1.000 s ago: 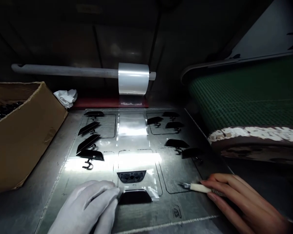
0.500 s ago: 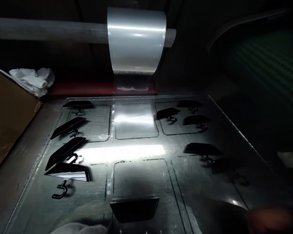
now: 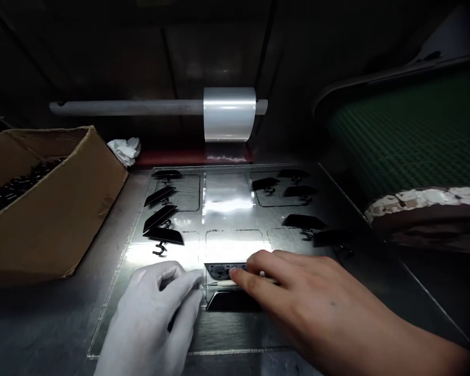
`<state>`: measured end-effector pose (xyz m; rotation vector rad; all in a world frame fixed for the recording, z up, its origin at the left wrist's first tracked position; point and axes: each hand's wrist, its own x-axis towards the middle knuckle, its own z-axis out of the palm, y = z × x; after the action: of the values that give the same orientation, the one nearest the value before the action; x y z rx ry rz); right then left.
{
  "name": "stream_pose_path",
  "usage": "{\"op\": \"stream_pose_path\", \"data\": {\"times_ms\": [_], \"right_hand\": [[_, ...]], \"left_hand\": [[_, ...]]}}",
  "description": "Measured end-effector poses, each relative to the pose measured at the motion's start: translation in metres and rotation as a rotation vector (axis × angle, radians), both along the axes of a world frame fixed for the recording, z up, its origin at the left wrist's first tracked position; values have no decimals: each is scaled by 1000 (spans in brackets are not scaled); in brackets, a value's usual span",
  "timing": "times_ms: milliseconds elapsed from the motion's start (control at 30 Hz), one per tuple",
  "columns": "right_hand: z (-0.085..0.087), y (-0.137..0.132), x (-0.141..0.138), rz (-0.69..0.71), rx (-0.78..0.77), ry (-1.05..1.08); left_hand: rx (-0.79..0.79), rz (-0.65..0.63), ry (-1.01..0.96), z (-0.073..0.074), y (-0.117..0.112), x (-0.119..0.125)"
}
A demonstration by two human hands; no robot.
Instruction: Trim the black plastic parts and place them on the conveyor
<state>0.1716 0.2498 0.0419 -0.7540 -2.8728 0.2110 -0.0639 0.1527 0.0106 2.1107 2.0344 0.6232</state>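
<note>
My left hand (image 3: pixel 156 308), in a white glove, has its fingers curled together at the left end of a black trapezoid part (image 3: pixel 214 270). Whatever its fingertips pinch, if anything, I cannot make out. My bare right hand (image 3: pixel 301 292) holds a thin pale stick-like tool (image 3: pixel 224 283) with a dark pointed tip facing left. Its fingertips reach over that same part, whose recessed underside faces up. Just nearer to me lies a glossy black trapezoid face (image 3: pixel 233 301), partly covered by the right hand; whether it is a separate piece or a reflection I cannot tell.
Several black parts with hooks (image 3: pixel 163 236) lie along both sides of the clear sheet (image 3: pixel 235 334). A film roll (image 3: pixel 230 115) hangs on a bar behind. At left stands a cardboard box (image 3: pixel 50 219) of black pieces; at right, a green conveyor belt (image 3: pixel 415 130).
The view has drawn back and turned. Both hands have come in over the black part at the front centre, and the pale tool now shows in the right hand.
</note>
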Motion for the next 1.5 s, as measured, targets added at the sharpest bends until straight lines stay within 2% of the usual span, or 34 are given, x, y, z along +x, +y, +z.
{"op": "stream_pose_path", "data": {"times_ms": [200,333,433,600,700,767,833,900,967,1067,1200,1300,1367,1433,1500], "right_hand": [[8,-1,-25,56,-100,-156],[8,1,-23,40,-111,-173],[7,5,5,10,-97,-182],[0,7,93,-67,13,-125],[-9,-4,131,-134,81,-96],[-18,-18,139,-210,67,-90],[-27,-31,135,-297,45,-53],[-37,-40,126,-369,38,1],[-44,-45,114,-414,36,65],[-51,-47,102,-442,59,198],[-63,-47,99,-454,157,363],[-70,-47,101,-464,177,392],[-72,-47,101,-467,177,393],[-72,-47,101,-464,179,397],[-72,-47,101,-453,180,409]], "left_hand": [[-78,-21,-57,1,2,1],[-109,-44,-87,-5,5,1],[-117,-54,-90,-6,7,0],[-142,-61,-104,-2,6,0],[-78,-76,-79,4,2,3],[10,-138,-39,11,-1,9],[38,-255,36,21,-1,19],[-22,-366,166,30,0,33],[-83,-403,318,37,2,46],[-89,-387,478,37,5,56],[-29,-347,495,20,5,49],[18,-285,266,5,2,41],[52,-213,109,3,-2,38],[57,-78,-2,8,-9,38],[-8,107,-158,22,-16,41]]}}
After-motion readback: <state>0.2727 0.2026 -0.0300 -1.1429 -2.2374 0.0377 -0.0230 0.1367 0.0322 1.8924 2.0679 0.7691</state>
